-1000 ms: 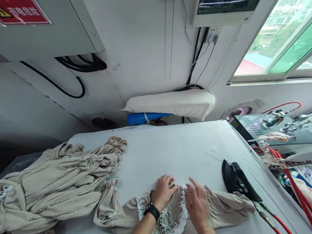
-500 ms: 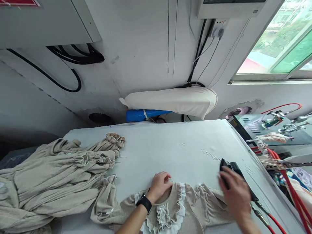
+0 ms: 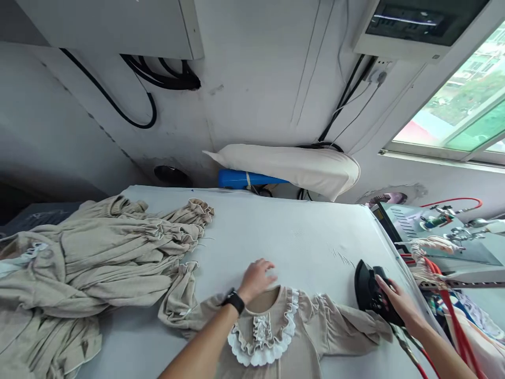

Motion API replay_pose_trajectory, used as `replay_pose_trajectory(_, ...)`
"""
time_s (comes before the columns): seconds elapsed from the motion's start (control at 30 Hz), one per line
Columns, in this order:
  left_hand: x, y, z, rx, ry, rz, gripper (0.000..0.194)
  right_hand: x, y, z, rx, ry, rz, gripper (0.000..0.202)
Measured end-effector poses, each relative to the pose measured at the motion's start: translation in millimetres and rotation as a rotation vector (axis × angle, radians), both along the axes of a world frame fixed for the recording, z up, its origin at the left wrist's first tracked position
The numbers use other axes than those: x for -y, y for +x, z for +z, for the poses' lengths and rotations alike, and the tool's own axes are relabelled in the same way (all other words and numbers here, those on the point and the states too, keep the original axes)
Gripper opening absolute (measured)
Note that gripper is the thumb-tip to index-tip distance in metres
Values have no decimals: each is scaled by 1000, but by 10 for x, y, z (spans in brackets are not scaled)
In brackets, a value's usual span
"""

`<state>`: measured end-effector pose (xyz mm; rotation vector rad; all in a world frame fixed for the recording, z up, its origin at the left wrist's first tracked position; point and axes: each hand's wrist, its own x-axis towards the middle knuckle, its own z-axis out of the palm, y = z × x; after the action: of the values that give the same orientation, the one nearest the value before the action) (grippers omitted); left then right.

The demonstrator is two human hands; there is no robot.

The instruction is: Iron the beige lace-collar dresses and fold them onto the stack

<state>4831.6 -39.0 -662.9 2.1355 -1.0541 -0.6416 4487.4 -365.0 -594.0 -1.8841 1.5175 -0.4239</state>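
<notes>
Our right hand (image 3: 396, 300) has the black iron (image 3: 367, 289) in its grip, by the right edge of the table (image 3: 276, 231). Our left hand (image 3: 255, 279), fingers loosely spread, holding nothing, is near the frilled garment (image 3: 305, 326), left of the iron. The mark (image 3: 436, 56) on the wall box (image 3: 422, 29) we cannot read.

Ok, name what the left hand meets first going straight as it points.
The left hand would likely pass over the white tabletop and meet the pale cushion first, though depth is unclear.
</notes>
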Motion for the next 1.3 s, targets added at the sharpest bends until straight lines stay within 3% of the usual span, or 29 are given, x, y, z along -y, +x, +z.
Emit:
replay_pose_trajectory(0.1,-615,530,304,-10,-26,-23,28,-183,136,230,-110,65,90,75)
replay_pose_trajectory(0.2,-1033,694,455,6,60,-198,39,-804,464,316,-165,139,298,69)
replay_pose_trajectory(0.27,-1130,632,440,9,102,-295,50,-1412,809,289,-248,203,484,65)
replay_pose_trajectory(0.33,-1152,535,373,20,112,-304,59,-2001,1152,192,-281,198,654,60)
replay_pose_trajectory(0.43,-1185,443,268,25,93,-268,61,-2506,1477,-27,-276,149,819,52)
replay_pose_trajectory(0.5,-1213,416,216,21,90,-300,57,-2507,1564,-146,-319,101,843,52)
replay_pose_trajectory(0.57,-1204,402,166,29,105,-358,51,-2333,1612,-187,-403,68,831,54)
replay_pose_trajectory(0.7,-1048,430,37,79,140,-434,30,-2087,1663,-22,-506,69,913,52)
replay_pose_trajectory(0.83,-897,541,-82,86,130,-503,14,-2469,1603,124,-399,88,1151,34)
replay_pose_trajectory(1.0,-862,601,-138,98,166,-526,15,-3076,1502,-98,-449,157,1270,26)
replay_pose_trajectory(1.17,-958,617,-91,-12,184,-355,37,-3133,1697,-133,-372,103,1253,28)
replay_pose_trajectory(1.3,-1320,719,59,-77,195,-38,25,-3001,2035,-75,-325,12,1265,28)
